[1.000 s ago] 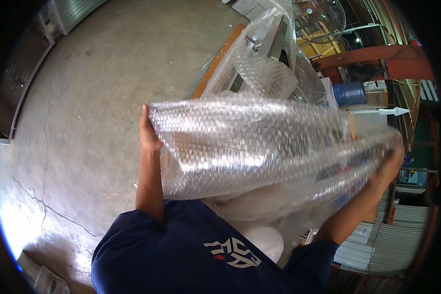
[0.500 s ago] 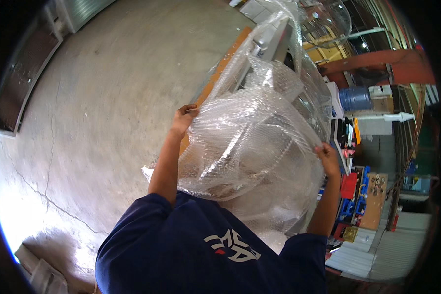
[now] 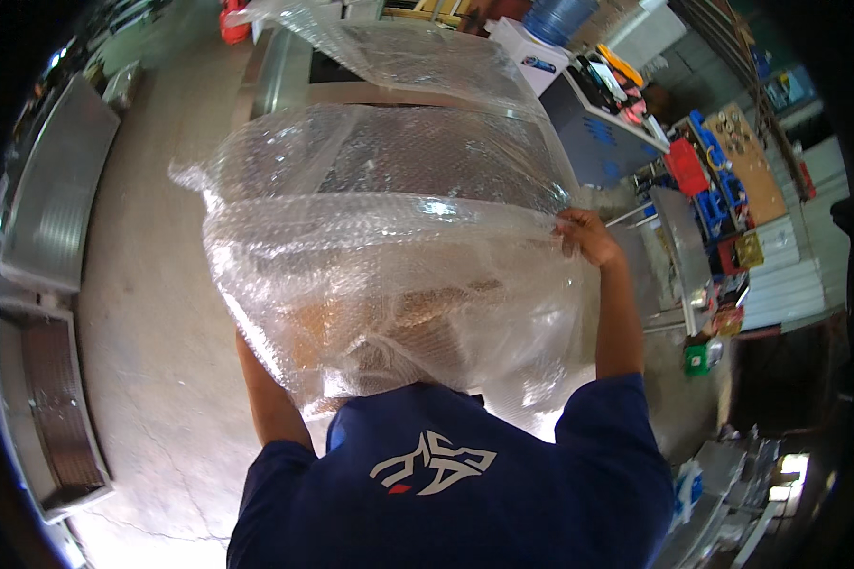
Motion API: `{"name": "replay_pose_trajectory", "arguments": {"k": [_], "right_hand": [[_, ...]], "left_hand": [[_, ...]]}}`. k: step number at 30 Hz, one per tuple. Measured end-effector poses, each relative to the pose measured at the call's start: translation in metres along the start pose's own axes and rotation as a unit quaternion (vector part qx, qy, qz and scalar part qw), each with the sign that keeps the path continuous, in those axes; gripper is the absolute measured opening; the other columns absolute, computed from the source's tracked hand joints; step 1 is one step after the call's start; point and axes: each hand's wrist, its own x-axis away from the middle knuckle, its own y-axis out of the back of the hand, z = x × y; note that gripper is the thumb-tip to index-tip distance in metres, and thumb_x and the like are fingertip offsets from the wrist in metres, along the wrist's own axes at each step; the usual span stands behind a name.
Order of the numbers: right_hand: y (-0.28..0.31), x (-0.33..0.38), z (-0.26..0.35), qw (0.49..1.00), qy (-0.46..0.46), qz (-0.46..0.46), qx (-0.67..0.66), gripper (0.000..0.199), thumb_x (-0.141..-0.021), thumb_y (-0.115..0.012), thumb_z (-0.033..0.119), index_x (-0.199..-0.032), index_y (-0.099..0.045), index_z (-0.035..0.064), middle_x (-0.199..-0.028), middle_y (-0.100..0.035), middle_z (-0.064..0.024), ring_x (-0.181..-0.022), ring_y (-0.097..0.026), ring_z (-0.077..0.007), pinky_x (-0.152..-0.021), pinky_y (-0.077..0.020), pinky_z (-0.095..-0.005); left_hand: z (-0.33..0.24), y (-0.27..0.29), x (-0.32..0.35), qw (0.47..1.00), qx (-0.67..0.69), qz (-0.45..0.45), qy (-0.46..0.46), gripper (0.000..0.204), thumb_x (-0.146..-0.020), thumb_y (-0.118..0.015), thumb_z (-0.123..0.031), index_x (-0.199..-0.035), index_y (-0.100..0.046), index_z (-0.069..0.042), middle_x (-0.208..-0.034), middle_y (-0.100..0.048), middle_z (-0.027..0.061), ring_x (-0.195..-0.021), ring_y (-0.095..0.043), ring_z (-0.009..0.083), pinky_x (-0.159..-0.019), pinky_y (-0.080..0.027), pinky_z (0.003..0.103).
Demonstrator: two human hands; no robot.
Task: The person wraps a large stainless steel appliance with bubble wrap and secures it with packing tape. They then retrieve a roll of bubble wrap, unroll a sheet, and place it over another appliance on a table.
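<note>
**Bubble wrap held up in both arms over a concrete floor**

Nearest the camera is the person's dark blue shirt (image 3: 465, 493), with both bare forearms rising from it. The right hand (image 3: 586, 235) is closed on the right edge of a large sheet of clear bubble wrap (image 3: 389, 275), fingers pinching the fold. The left hand is hidden behind the sheet; only the left forearm (image 3: 268, 403) shows, so its grip cannot be told. The two arms stand well apart, one at each side of the sheet. The bubble wrap hangs bunched and folded in front of the chest, filling the middle of the view. Beyond it another stretch of wrap (image 3: 399, 47) lies over a long bench. To the right stands a grey cabinet (image 3: 603, 137), and a blue water bottle (image 3: 560, 17) farther off. Grey concrete floor (image 3: 161, 313) spreads to the left.
</note>
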Motion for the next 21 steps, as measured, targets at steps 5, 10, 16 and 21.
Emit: {"name": "replay_pose_trajectory", "arguments": {"k": [5, 10, 16, 21], "right_hand": [[-0.03, -0.043, 0.022, 0.975, -0.04, -0.09, 0.197, 0.044, -0.08, -0.079, 0.04, -0.087, -0.069, -0.0019, -0.076, -0.067, -0.0119, -0.061, -0.064, -0.0184, -0.054, -0.0472, -0.0316], [-0.037, -0.07, 0.021, 0.912, -0.002, -0.132, 0.388, 0.061, -0.07, -0.083, 0.051, -0.088, -0.07, -0.0051, -0.09, -0.069, -0.0248, -0.084, -0.069, -0.0377, -0.072, -0.0518, -0.0436], [-0.036, -0.062, 0.013, 0.929, 0.007, -0.117, 0.351, 0.065, -0.07, -0.08, 0.056, -0.086, -0.07, -0.0059, -0.087, -0.068, -0.027, -0.086, -0.068, -0.0405, -0.077, -0.0527, -0.0453], [-0.031, -0.054, 0.014, 0.939, -0.001, -0.093, 0.332, 0.066, -0.071, -0.078, 0.058, -0.088, -0.071, -0.0055, -0.089, -0.069, -0.0256, -0.086, -0.069, -0.0392, -0.078, -0.0526, -0.0452]], "left_hand": [[-0.034, 0.017, -0.009, 0.996, -0.034, -0.077, -0.037, 0.041, -0.09, -0.063, -0.018, -0.124, -0.054, 0.003, -0.099, -0.068, 0.0158, -0.083, -0.067, 0.0228, -0.072, -0.056, 0.034], [-0.097, 0.055, -0.017, 0.966, -0.127, -0.208, -0.091, 0.036, -0.09, -0.063, -0.02, -0.117, -0.059, 0.003, -0.097, -0.068, 0.0163, -0.082, -0.066, 0.0238, -0.07, -0.057, 0.035], [-0.249, 0.116, 0.064, 0.691, -0.314, -0.593, -0.27, 0.032, -0.09, -0.062, -0.023, -0.11, -0.064, 0.003, -0.095, -0.068, 0.017, -0.081, -0.066, 0.025, -0.068, -0.057, 0.036], [-0.225, -0.191, 0.267, 0.624, -0.238, -0.246, -0.703, 0.03, -0.095, -0.052, -0.019, -0.102, -0.067, 0.005, -0.098, -0.066, 0.0158, -0.087, -0.066, 0.0244, -0.076, -0.058, 0.036]]}}
